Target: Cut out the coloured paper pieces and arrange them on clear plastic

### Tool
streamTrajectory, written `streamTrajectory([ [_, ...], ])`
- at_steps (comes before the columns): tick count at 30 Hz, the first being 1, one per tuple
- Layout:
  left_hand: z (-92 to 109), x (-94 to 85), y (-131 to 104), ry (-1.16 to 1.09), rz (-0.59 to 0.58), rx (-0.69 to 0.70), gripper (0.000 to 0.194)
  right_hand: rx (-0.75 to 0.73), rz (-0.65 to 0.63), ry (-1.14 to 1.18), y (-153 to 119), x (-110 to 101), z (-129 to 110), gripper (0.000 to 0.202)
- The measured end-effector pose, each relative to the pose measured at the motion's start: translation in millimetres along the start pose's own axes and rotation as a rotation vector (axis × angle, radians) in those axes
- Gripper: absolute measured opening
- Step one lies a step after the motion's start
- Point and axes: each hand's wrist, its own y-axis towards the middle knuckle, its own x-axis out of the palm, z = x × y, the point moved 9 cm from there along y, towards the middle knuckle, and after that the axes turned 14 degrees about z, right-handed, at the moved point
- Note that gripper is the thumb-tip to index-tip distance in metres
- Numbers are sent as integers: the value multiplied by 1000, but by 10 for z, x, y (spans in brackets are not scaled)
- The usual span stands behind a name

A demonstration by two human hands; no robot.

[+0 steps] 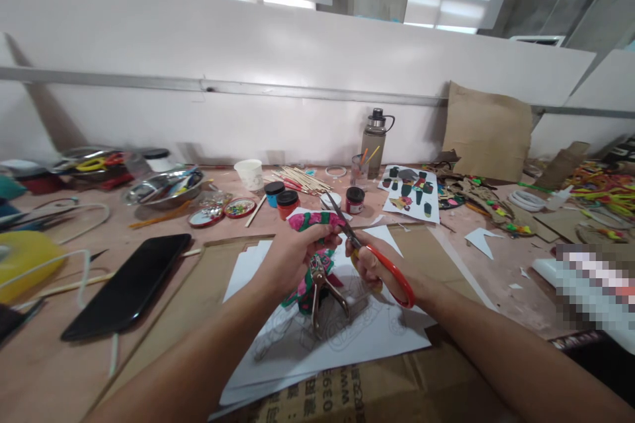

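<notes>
In the head view my left hand (296, 252) pinches a pink and green painted cutout (325, 218), whose material I cannot make out. My right hand (374, 263) is wrapped round scissors (391, 266) with red and yellow handles. Their dark blades point up and left and reach the cutout's right edge, close to my left fingertips. Just below lies a metal hole punch (318, 287), its handles spread towards me. More pink and green pieces (301, 294) lie beneath my left hand and the punch. White sheets (278, 357) with pencil drawings are under all this.
Brown cardboard (426, 377) lies beneath the sheets. A black phone (131, 284) rests at left. Paint jars (288, 203), a paper cup (249, 175), wooden sticks (302, 180) and a water bottle (374, 139) stand or lie behind. Painted cutouts on white paper (411, 193) sit at the back right.
</notes>
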Motion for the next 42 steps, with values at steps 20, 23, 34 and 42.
streamTrajectory([
  [20, -39, 24, -8, -19, -41, -6, 17, -49, 21, -17, 8, -14, 41, 54],
  [23, -50, 18, -4, -28, -38, -13, 16, -57, 12, -20, -6, -3, 9, 53],
  [34, -57, 50, -15, -23, -65, -5, 16, -73, 33, -14, -2, 0, -27, 57],
  [42, -52, 57, -22, -29, -57, -13, 17, -27, 46, 11, -17, 9, -17, 56],
])
